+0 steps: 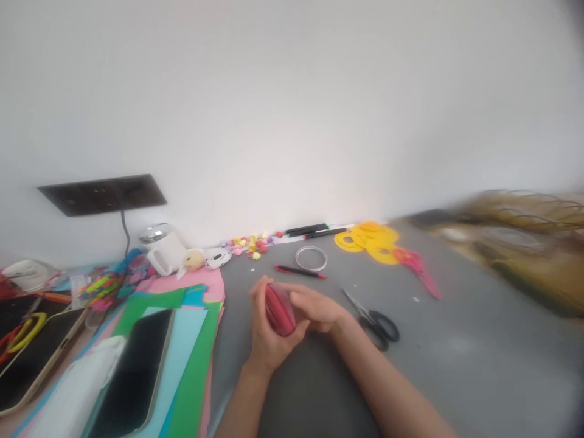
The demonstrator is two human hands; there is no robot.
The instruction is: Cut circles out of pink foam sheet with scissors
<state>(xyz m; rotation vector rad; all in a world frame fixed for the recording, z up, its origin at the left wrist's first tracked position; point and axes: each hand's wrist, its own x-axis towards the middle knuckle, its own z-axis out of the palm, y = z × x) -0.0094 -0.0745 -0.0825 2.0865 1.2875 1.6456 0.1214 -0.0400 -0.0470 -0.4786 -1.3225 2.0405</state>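
A rounded dark pink stack of thin layers [280,309] stands on edge between my hands, above the grey table [460,365]. My left hand [266,334] is wrapped round its left side and underside. At its right side, my right hand [314,309] closes on it with bent fingers. A red-tipped black marker [298,271] and a clear tape roll [311,258] lie just beyond my hands. Black-handled scissors [374,321] lie to the right of my right wrist, blades partly spread.
Coloured paper sheets [194,365] with a phone [134,371] lie at left. Behind are a white mug [163,248], small colourful pieces [253,244] and markers [314,230]. Yellow cutouts [369,240] and pink scissors [422,274] lie at back right.
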